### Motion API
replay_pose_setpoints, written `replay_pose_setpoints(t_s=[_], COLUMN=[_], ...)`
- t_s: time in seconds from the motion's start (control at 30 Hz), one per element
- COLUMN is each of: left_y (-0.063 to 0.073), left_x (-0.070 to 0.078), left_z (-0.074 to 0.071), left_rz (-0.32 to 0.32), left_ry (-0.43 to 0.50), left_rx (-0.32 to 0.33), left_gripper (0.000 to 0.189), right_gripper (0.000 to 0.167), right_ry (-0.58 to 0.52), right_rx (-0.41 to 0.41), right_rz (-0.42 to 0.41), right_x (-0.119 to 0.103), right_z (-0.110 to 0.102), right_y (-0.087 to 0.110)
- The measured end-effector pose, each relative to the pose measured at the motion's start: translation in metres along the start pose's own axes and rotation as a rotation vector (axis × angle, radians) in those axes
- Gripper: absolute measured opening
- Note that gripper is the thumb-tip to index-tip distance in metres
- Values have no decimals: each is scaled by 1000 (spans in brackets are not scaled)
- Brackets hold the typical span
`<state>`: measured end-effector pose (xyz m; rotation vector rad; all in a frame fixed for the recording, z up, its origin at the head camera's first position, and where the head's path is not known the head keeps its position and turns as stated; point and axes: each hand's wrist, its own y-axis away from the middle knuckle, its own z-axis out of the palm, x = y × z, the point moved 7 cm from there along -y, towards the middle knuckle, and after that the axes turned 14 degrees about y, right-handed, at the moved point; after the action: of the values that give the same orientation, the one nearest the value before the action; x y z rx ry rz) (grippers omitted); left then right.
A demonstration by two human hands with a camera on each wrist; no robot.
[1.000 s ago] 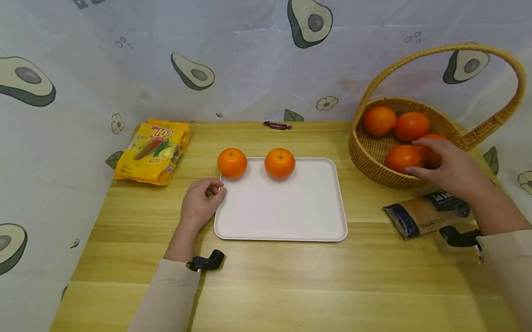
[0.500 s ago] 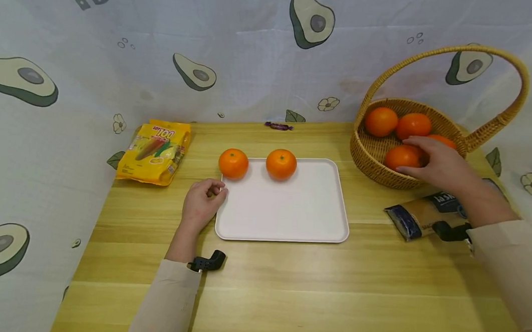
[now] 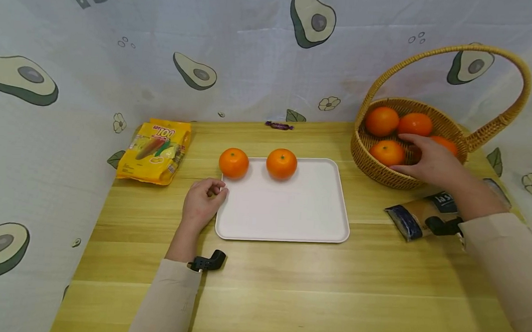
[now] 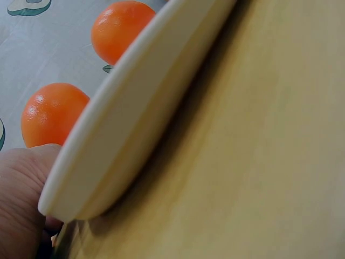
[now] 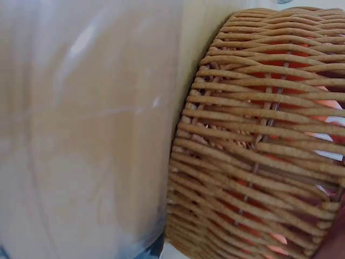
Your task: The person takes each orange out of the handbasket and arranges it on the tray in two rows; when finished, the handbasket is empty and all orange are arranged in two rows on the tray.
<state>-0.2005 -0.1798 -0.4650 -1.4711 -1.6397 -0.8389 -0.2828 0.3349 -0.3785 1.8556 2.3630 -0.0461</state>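
Note:
In the head view, my left hand [image 3: 202, 203] pinches the left rim of the white tray [image 3: 286, 212], its fingers curled. Two oranges [image 3: 281, 164] stand at the tray's far side; the left orange [image 3: 233, 163] sits at the corner near that hand. My right hand [image 3: 431, 159] is inside the wicker basket [image 3: 361, 158], thumb and fingers spread beside a front orange [image 3: 387, 152]. Something orange shows dimly in its palm; whether it is gripped is unclear. More oranges [image 3: 415, 123] lie at the back. The right wrist view shows the basket's woven wall [image 5: 253, 135], not the fingers.
A pasta packet [image 3: 419, 216] lies under the right forearm, in front of the basket. A yellow candy bag [image 3: 154, 152] is at the back left, and a small purple-wrapped candy [image 3: 279, 126] lies near the back edge. The basket's tall handle [image 3: 453, 47] arches above it.
My right hand has shifted left inside the basket. The front orange has rolled left, and its stem end now shows. My left hand and the tray stay put.

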Motion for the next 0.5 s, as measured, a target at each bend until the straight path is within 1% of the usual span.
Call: replay_pose_setpoints(t_s=[0.1,0.23,0.4,0.5], left_y=[0,0,0,0], left_x=[-1,-1,-1,-2], left_z=[0,0,0,0], left_rz=[-2,-2,8,13], left_ry=[3,5,8,9], left_rx=[2,1,5,6], left_gripper=[18,18,18,18], right_gripper=[87,83,76,75], right_ry=[6,1,3,0], right_rx=[-41,-77,-97,-105], right_rz=[9,31,52,54], right_x=[0,0,3,3], right_z=[3,6,9,10], right_y=[-4,-7,-7,-7])
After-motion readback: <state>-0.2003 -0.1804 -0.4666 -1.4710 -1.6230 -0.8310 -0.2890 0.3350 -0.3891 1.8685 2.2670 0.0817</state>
